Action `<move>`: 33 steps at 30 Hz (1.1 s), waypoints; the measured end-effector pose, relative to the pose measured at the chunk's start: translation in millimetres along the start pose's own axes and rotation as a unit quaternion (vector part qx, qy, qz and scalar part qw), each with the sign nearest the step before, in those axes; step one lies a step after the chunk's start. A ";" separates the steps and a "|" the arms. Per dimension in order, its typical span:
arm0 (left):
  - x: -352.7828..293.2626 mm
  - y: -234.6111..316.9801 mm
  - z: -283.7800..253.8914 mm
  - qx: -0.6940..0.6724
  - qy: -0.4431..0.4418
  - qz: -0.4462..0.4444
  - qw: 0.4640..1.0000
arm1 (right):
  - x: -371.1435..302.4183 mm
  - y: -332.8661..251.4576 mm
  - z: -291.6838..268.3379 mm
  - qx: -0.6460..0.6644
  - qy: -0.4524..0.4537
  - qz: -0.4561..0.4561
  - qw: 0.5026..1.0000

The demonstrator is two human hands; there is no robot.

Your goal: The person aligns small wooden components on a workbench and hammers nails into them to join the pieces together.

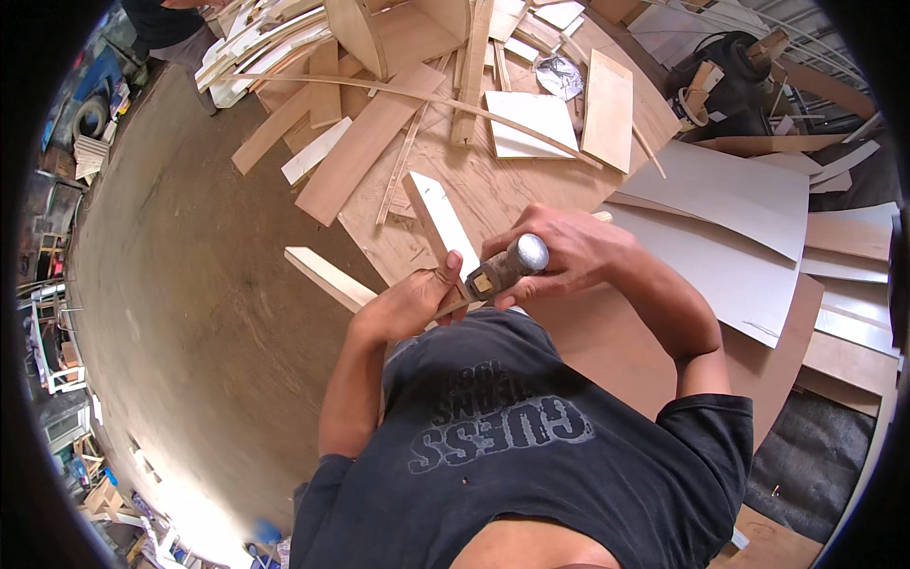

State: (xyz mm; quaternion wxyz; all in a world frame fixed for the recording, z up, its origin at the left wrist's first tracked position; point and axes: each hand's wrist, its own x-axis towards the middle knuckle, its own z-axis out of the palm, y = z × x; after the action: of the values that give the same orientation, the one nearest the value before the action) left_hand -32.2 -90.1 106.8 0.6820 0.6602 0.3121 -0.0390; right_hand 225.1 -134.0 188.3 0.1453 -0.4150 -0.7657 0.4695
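My right hand (573, 247) is closed on a hammer (507, 268). Its round metal face points up toward me, and a bit of pale handle shows past my knuckles. My left hand (412, 302) grips the near end of a narrow board (438, 216) with a white top and a bare wood side. The thumb lies on the board, right beside the hammer head. A pale wood strip (327, 275) sticks out to the left past my left wrist; its near end is hidden by that hand. Whether a nail is between my fingers cannot be made out.
Ahead is a plywood table (379, 251) with loose boards, a white square panel (531, 125), a crumpled silvery disc (559, 78) and an open wooden box (412, 43). Large white sheets (720, 204) lie on the right. Another person (171, 33) stands at the far left.
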 end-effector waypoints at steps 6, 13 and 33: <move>12.7 -24.0 -15.8 0.077 -0.076 0.055 0.993 | 3.6 -17.0 -1.6 -0.077 -0.012 0.045 0.996; 11.7 -32.9 -4.2 -0.109 -0.011 0.122 0.986 | 5.3 -40.6 1.9 -0.153 0.003 0.097 0.984; 0.8 -20.4 -3.6 0.037 0.093 0.202 0.974 | -22.5 -7.5 50.7 -0.337 0.164 -0.021 0.927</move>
State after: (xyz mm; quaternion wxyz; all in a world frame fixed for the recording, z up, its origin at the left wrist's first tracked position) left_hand -42.5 -89.0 88.8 0.6189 0.7352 0.2324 0.1498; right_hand 204.1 -183.3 172.2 0.1307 -0.4945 -0.8527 0.1058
